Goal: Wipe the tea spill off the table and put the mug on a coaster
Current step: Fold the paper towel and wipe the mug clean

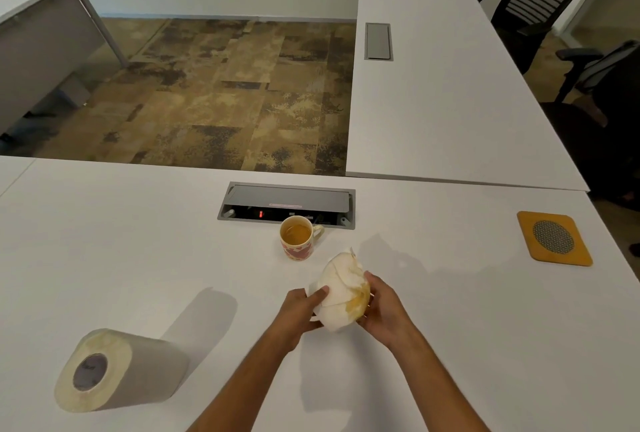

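A patterned mug (298, 239) with tea in it stands upright on the white table (138, 241), just in front of the cable box. Both hands hold a crumpled paper towel (341, 293) above the table, below and to the right of the mug; its lower right part is stained yellow. My left hand (301, 310) grips its left side, my right hand (382, 307) its right side. A yellow square coaster (554, 238) with a grey mesh centre lies at the table's far right, apart from the mug. No spill shows on the tabletop.
A paper towel roll (117, 371) lies on its side at the near left. An open grey cable box (287, 204) is set into the table behind the mug. A second white desk (450, 85) adjoins at the right, with black office chairs (540, 2) beyond it.
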